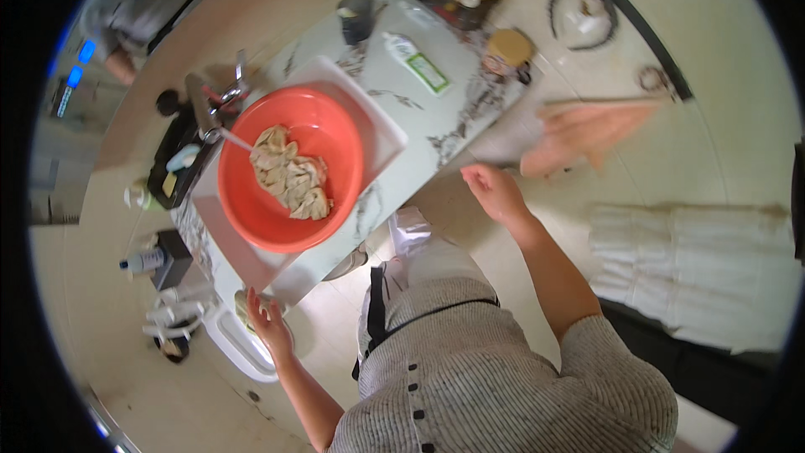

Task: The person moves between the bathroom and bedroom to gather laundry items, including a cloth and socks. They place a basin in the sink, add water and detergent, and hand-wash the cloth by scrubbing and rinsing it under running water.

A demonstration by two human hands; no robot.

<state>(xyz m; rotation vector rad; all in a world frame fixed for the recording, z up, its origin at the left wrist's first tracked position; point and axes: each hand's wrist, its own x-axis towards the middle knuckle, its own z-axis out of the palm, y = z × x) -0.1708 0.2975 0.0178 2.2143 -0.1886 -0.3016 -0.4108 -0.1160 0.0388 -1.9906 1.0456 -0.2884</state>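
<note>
An orange-red plastic basin point(343, 138) rests over the white rectangular sink point(383, 129). A crumpled beige cloth point(286, 170) lies inside it, and a stream of water runs onto the cloth from the chrome faucet point(201, 104). My left hand point(270, 327) is raised with its fingers apart, holding nothing, beside the near left corner of the counter. Past the counter's right edge hangs my right hand point(494, 192), its fingers curled; whether anything is in them cannot be told.
A green and white tube point(416, 64), a dark cup point(356, 19) and a jar with a tan lid point(508, 50) stand or lie on the marbled counter point(402, 107). A pink cloth point(585, 132) and a white towel point(692, 270) hang at the right.
</note>
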